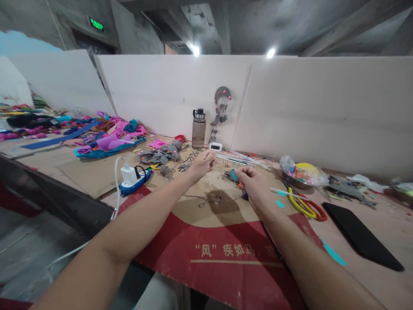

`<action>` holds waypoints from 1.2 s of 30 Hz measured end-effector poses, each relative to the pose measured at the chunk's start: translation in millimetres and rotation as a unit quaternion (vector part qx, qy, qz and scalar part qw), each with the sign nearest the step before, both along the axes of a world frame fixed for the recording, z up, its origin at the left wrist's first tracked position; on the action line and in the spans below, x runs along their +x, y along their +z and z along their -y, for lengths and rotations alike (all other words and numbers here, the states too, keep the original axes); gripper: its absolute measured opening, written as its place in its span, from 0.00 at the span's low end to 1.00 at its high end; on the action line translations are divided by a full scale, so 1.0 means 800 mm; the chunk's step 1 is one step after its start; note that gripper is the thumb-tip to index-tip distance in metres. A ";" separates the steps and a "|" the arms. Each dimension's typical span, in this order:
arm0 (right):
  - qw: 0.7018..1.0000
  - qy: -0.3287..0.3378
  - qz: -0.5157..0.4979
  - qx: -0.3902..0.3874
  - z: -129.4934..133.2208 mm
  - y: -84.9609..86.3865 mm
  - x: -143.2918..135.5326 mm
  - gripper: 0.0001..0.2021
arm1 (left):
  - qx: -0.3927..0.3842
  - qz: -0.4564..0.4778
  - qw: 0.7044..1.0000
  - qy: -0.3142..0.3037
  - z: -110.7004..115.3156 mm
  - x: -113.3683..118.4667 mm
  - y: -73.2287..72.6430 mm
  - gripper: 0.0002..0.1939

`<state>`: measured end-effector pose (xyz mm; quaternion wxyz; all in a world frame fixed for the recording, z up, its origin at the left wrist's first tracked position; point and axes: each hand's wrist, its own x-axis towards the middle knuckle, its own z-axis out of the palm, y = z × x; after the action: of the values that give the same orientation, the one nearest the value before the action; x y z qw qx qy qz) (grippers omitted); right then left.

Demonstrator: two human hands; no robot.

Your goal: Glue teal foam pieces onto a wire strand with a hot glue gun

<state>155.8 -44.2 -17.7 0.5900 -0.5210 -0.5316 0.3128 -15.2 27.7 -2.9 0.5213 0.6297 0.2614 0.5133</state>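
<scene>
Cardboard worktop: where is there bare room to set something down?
On the red printed part between the forearms, and the brown patch left of the blue power strip. It is crowded beyond the left hand, with grey pieces and the bottle, and right of the right hand, with scissors.

red cardboard sheet (226,280) on the bench: Chinese print “风” 疾如马, then a dimmer character, not surely legible, beside the right forearm (290,241) | green lit sign (97,24) high on the left: characters too blurred to read | small white display device (215,147) by the back panel: screen unreadable
</scene>
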 end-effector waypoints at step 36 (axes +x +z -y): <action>0.985 -0.033 0.153 0.068 0.016 0.011 -0.009 0.11 | -0.030 -0.077 0.990 -0.111 0.032 0.009 0.007 0.08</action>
<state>148.8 -56.7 -8.9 0.5455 -0.5391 -0.6181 0.1726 -7.9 1.7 2.8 0.5720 0.6763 0.2449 0.3942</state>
